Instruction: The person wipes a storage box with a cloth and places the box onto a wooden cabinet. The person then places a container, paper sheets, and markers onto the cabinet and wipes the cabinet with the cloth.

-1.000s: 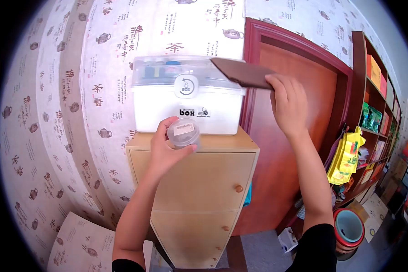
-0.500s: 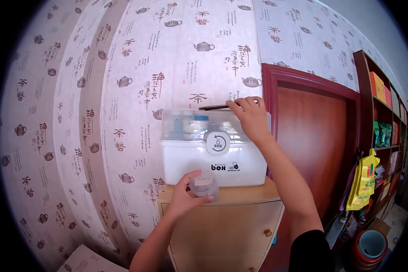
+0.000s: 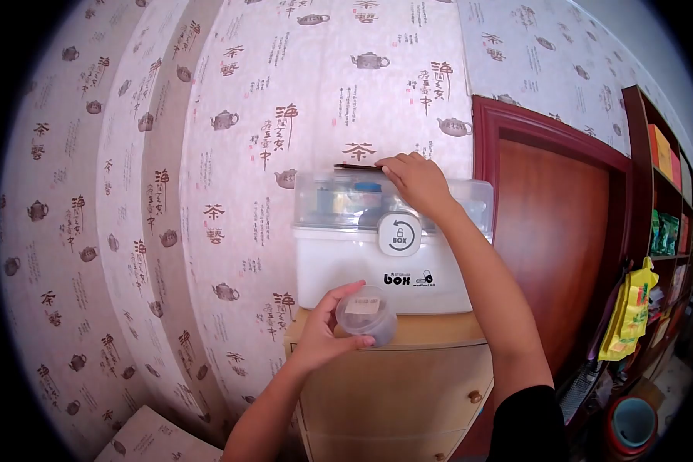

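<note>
My left hand (image 3: 323,331) is closed round a small clear round plastic container (image 3: 379,325) with a pale label on its end. It holds the container in front of the lower part of a white medical storage box (image 3: 339,266). The box's transparent lid (image 3: 323,185) is down, and a round white latch (image 3: 400,234) sits on its front. On top of the lid, my right hand (image 3: 417,183) has its fingers bent over a thin dark flat object (image 3: 354,166), which lies almost level there. Its exact kind cannot be made out.
Below the box stands a light wooden cabinet (image 3: 393,385) with a round knob (image 3: 475,396). To the right are a brown door (image 3: 554,231), a bookshelf (image 3: 647,154), a hanging yellow bag (image 3: 627,308) and a bucket (image 3: 631,420). Teapot-patterned wallpaper covers the wall behind.
The dark flat object has come down from a slight tilt to lie nearly level on the lid, with my right hand lower over it. The view has shifted a little left.
</note>
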Action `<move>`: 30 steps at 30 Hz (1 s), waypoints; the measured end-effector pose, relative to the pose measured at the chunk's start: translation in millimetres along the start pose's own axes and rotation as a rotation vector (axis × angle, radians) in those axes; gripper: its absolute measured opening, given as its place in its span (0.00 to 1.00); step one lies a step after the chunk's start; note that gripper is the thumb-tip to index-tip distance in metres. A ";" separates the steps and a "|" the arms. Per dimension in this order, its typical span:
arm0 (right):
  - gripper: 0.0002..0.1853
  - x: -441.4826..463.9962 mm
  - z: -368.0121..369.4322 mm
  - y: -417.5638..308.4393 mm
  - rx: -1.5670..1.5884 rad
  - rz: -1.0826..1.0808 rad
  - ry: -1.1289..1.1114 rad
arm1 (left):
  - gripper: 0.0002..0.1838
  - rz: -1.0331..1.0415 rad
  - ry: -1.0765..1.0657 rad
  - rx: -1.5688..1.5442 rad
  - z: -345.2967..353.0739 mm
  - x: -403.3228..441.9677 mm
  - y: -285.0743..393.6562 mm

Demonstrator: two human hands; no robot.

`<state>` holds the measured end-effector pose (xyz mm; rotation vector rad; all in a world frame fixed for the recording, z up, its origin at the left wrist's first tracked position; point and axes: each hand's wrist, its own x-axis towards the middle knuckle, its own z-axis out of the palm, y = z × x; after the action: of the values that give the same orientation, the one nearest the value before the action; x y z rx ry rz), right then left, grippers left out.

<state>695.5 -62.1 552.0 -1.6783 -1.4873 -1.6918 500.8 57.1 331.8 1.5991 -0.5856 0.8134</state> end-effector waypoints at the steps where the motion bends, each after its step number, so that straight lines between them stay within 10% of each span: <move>1: 0.12 2.6 -0.4 0.8 0.007 0.024 -0.052 | 0.48 0.009 -0.006 0.013 2.0 0.6 1.7; 5: 0.13 15.2 0.8 -8.4 -0.034 0.240 -0.250 | 0.47 0.086 0.025 0.032 9.6 4.5 2.9; 9: 0.16 2.0 -16.8 -30.2 -0.114 -0.011 0.319 | 0.45 0.193 0.119 -0.012 13.4 12.5 7.2; 13: 0.33 -44.0 -75.7 -71.4 0.762 0.097 -0.634 | 0.40 0.177 0.284 -0.079 21.0 15.0 32.9; 17: 0.47 -70.5 -102.2 -93.9 0.562 0.100 -0.721 | 0.41 0.076 0.281 -0.245 40.7 17.8 45.1; 23: 0.50 -68.0 -110.8 -46.4 0.676 0.029 -0.324 | 0.46 0.238 0.149 0.141 49.6 20.6 21.5; 30: 0.48 -46.2 -97.5 61.6 0.256 0.544 0.163 | 0.12 -0.065 -0.044 0.209 35.5 16.1 -16.5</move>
<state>705.7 -185.6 561.2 -1.5747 -0.9989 -1.2524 529.9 26.4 331.5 1.8216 -0.4890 0.8136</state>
